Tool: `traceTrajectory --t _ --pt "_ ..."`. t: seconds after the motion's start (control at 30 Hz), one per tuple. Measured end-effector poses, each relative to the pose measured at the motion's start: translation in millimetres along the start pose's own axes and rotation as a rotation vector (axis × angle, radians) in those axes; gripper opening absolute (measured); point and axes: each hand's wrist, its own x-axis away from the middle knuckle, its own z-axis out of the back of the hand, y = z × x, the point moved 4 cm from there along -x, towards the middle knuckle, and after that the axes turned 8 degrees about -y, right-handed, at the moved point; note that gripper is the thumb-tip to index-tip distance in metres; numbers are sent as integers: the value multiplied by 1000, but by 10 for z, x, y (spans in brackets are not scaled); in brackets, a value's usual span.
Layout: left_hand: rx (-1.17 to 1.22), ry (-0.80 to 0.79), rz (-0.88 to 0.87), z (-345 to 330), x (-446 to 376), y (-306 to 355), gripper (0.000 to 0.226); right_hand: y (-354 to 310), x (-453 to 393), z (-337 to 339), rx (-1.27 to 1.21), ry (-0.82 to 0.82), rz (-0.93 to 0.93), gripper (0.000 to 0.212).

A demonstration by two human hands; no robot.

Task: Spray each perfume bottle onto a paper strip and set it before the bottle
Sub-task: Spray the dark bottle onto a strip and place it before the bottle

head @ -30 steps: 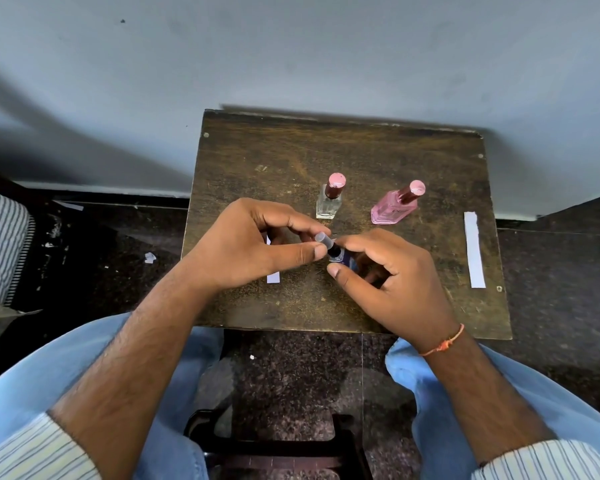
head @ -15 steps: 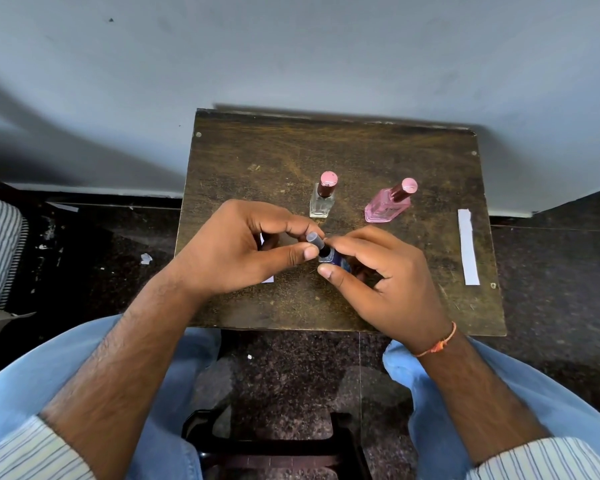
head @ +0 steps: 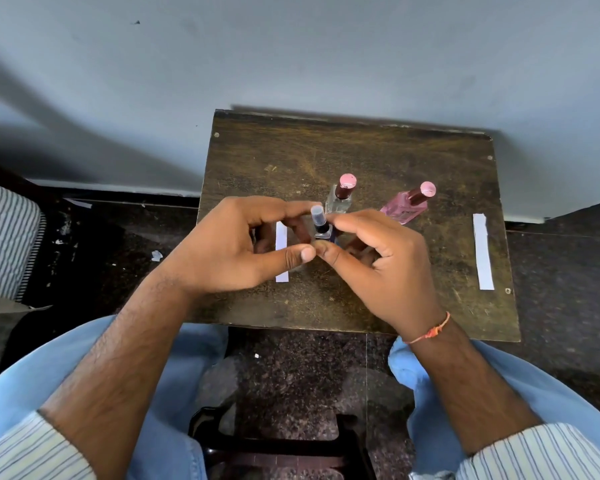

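A small dark-blue glass perfume bottle with a grey translucent cylindrical cap is held above the middle of the scuffed, dark-brown wooden desk, between both hands. The left hand curls round it from the left, its grip narrow, with forefinger arched over the cap and thumb tip pressed near the bottle's base. The right hand closes on the bottle from the right, fingers bent and thumb tip meeting the left thumb; most of the bottle's body is hidden behind the fingers.

Just behind the hands stands a clear, square-shouldered glass bottle with a maroon neck and a round pink top. To its right a pink, flat-sided glass bottle with a similar maroon-and-pink cap appears tilted in the wide-angle view. A narrow white paper strip lies flat on the desk beneath the left hand, partly covered by it. A second white paper strip lies well apart near the desk's right edge. A thin orange thread bracelet circles the right wrist, and striped shirt cuffs show at the bottom.
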Motion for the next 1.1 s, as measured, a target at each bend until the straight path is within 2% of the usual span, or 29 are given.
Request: traceTrajectory --t 0.2,0.33,0.57,1.1 --pt "-342 79 301 82 52 -191 50 -50 -119 -94 4 106 -35 28" --pt "-404 87 408 124 95 -268 62 -42 -172 -199 -32 99 -81 31" --pt "-396 60 436 73 114 -329 70 -32 -272 -408 -99 61 -134 30" --pt "-339 56 437 76 138 -358 70 5 -380 -600 -68 24 -203 31"
